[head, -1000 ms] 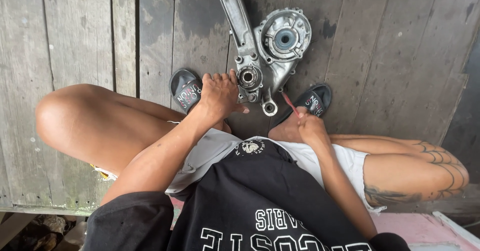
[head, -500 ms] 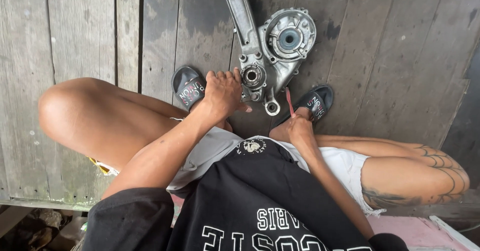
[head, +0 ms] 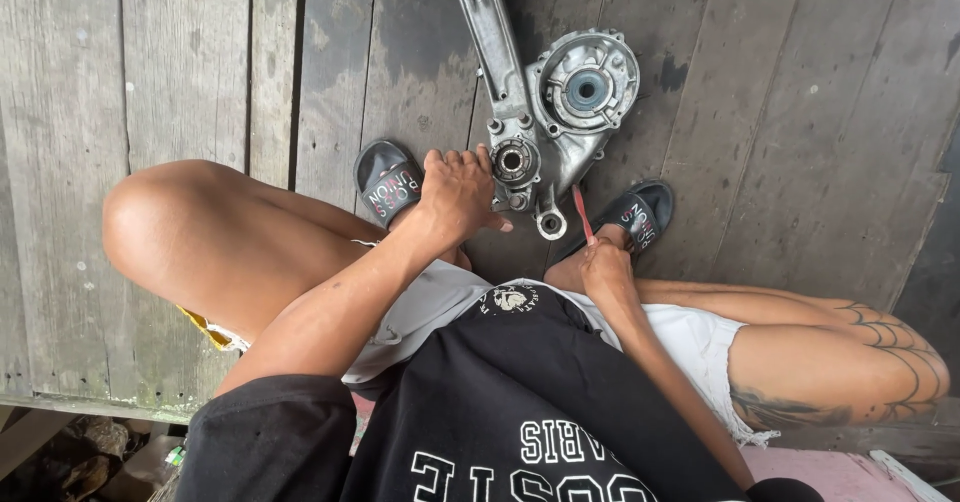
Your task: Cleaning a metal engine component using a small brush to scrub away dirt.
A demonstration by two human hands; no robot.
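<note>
The left hand (head: 458, 194) still grips the grey metal engine casing (head: 545, 112) on the plank floor (head: 200, 72), unmoved. The right hand (head: 605, 272), still pinching a thin red tool (head: 581, 213), has barely shifted.

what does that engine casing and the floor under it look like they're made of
Engine casing: likely cast metal, perhaps aluminium; dull silver-grey, matte, with bolt bosses and a machined round bearing seat. The left hand rests on it.
Floor: weathered wooden planks, grey and unfinished, with visible grain, seams and dark stains.
</note>
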